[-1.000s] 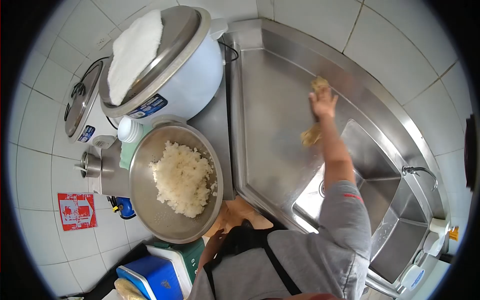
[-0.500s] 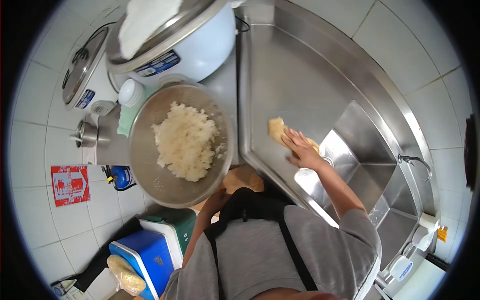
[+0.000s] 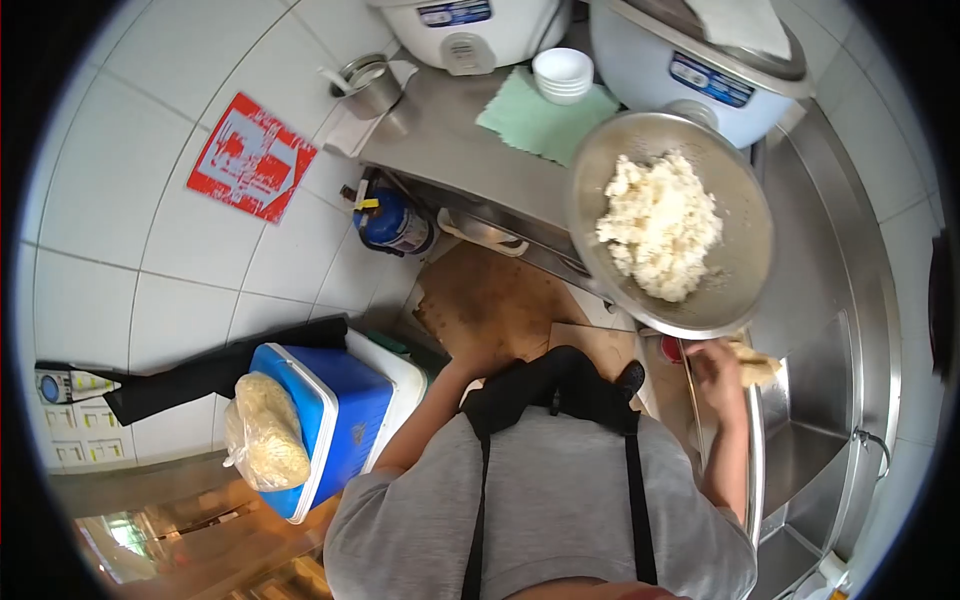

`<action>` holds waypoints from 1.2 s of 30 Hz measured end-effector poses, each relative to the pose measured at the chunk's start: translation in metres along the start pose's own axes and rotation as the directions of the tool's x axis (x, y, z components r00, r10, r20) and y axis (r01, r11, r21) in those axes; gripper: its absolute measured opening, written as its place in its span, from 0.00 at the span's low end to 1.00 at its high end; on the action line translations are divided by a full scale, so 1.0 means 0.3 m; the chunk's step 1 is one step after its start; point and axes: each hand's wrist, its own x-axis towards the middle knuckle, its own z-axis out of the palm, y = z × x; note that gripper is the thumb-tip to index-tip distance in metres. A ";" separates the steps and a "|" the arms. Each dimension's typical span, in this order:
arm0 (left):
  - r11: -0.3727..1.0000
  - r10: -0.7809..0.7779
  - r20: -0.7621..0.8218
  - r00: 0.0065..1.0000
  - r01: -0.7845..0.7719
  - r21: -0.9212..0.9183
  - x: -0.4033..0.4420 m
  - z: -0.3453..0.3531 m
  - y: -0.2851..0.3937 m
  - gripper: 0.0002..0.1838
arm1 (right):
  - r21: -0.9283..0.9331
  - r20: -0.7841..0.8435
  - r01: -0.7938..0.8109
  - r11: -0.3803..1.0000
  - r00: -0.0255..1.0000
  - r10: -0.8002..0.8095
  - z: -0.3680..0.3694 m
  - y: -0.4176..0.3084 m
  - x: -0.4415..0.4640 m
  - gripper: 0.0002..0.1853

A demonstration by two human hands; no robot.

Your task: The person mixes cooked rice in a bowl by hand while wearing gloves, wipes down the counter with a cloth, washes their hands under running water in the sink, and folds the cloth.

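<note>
The right hand [image 3: 716,372] was just below the near rim of a large metal bowl [image 3: 745,232], its fingers bent; whether they touched that rim was unclear. A tan cloth [image 3: 756,367] lay against or just beside its right side, and whether the fingers gripped it could not be told. White rice [image 3: 660,228] sat heaped in the bowl, above and left of this hand, while the steel sink [image 3: 802,455] was to its lower right.

The left hand [image 3: 480,354] was near the person's waist, left of the right hand and well apart from the bowl; its grip could not be made out. Above it ran a steel worktop [image 3: 445,130] with a green cloth [image 3: 535,118] and stacked white bowls [image 3: 563,76]. A blue cylinder [image 3: 402,222] stood to its upper left, and a blue cool box [image 3: 348,415] carrying a plastic bag [image 3: 268,435] to its lower left.
</note>
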 end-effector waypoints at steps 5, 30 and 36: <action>0.993 -0.063 -0.060 0.996 0.069 0.099 -0.128 -0.130 -0.180 0.29 | 0.308 0.057 0.257 0.916 0.956 -0.287 0.411 -0.261 0.182 0.12; 0.774 -0.566 -0.233 0.791 0.412 -0.481 -0.291 0.017 -0.707 0.27 | -0.614 0.009 0.308 0.726 0.923 -0.384 1.136 -0.540 1.345 0.35; 0.657 -0.615 -0.225 0.756 0.334 -0.676 -0.316 0.025 -0.717 0.25 | -0.644 -0.188 -0.018 0.765 0.973 -0.136 1.254 -0.596 1.685 0.35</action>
